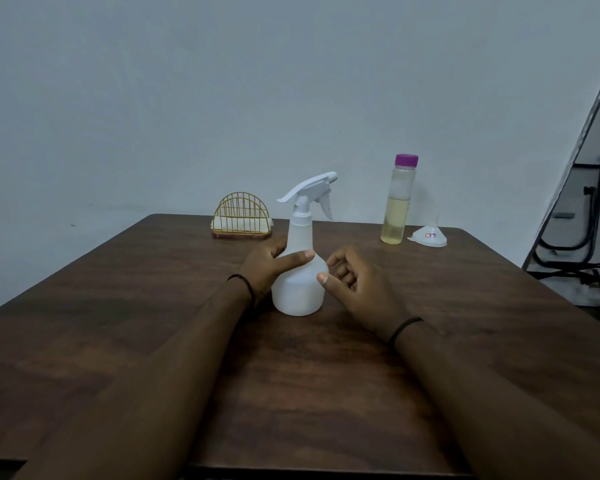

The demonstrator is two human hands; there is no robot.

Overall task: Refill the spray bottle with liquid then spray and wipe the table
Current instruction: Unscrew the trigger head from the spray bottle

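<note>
Refilling had not begun, as far as the view showed. The spray bottle [298, 271] stood upright at the centre of the frame on the dark wooden table [118, 323], its white trigger head [309, 192] seated on the neck. The left hand [267, 268] gripped the bottle's shoulder, thumb laid across the front and fingers curled behind. The right hand [354, 282] hovered just beside the body, fingers loosely curled and holding nothing; whether its thumb touched the plastic could not be told. Right of centre, near the table's far edge, stood the tall bottle [397, 202] of yellowish liquid, its purple cap [406, 160] on, with the white funnel [428, 233] lying just beside it. Left of centre, a gold wire holder [241, 214] held white cloth or napkins. Judging by this, everything remained: unscrewing the head, pouring through the funnel, reclosing, spraying and wiping.
</note>
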